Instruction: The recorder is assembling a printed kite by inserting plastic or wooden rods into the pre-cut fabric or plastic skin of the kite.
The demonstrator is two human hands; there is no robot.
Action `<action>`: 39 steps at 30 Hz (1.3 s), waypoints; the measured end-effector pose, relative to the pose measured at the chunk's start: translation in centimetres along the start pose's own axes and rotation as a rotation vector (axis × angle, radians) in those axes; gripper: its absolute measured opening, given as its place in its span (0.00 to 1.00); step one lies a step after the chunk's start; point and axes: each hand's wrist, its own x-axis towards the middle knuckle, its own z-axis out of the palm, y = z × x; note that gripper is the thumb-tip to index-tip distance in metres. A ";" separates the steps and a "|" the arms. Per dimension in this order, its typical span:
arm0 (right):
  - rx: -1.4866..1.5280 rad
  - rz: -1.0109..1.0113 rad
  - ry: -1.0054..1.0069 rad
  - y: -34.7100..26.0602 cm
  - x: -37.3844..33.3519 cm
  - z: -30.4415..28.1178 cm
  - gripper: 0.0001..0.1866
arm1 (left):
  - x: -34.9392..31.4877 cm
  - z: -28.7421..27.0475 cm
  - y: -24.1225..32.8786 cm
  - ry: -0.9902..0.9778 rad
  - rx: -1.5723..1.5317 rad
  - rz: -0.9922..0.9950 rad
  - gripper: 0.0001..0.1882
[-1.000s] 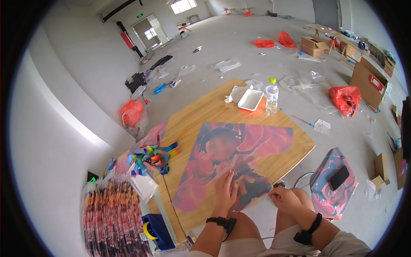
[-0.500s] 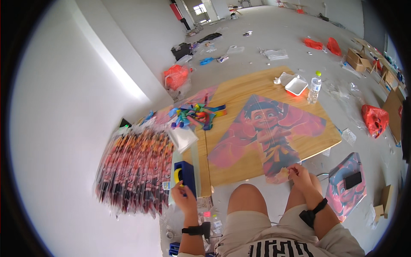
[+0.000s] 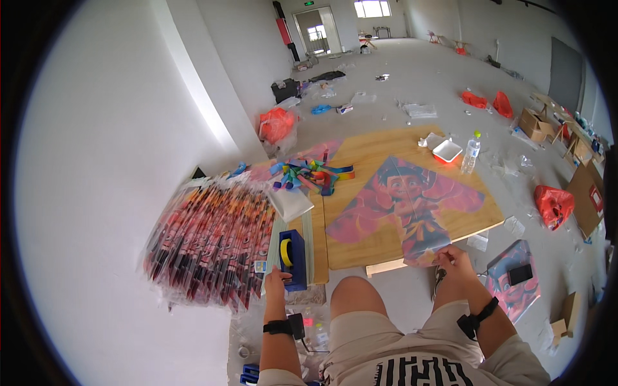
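Note:
A triangular kite (image 3: 412,206) printed with a cartoon child figure lies on the wooden table, its narrow lower end hanging past the near edge. My right hand (image 3: 454,262) is closed on the right corner of that end, thumb and fingers pinched together. On the left, my left hand (image 3: 277,282) is at the near end of a blue tape dispenser (image 3: 295,273) that carries a yellow roll of tape (image 3: 286,252). Its fingers look pinched together there; whatever is between them is too small to make out.
Many folded printed kites in clear plastic (image 3: 209,248) are stacked at the left. Rainbow ribbons (image 3: 312,175), a white-and-red tray (image 3: 447,152) and a water bottle (image 3: 470,153) stand on the table (image 3: 354,145). At right, a phone (image 3: 520,275) rests on a printed stool.
My head view has tilted up, showing more of the room. My left hand has drawn its fingers together by the dispenser's near end. My right hand still pinches the kite's end.

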 end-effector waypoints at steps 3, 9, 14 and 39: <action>-0.070 -0.162 -0.036 -2.7 -0.3 -0.8 0.06 | -1.8 1.6 2.0 0.044 0.059 0.120 0.35; -0.160 -0.241 -0.396 -11.8 0.9 3.2 0.08 | -4.2 -1.9 2.3 -0.112 -0.040 0.167 0.32; -0.013 -0.072 -0.815 -13.6 1.1 9.8 0.12 | -6.3 -2.3 5.7 -0.285 -0.060 -0.087 0.24; -0.098 -0.120 -0.876 -10.8 -1.6 13.1 0.14 | 0.9 -2.6 6.0 -0.423 -0.583 -0.597 0.39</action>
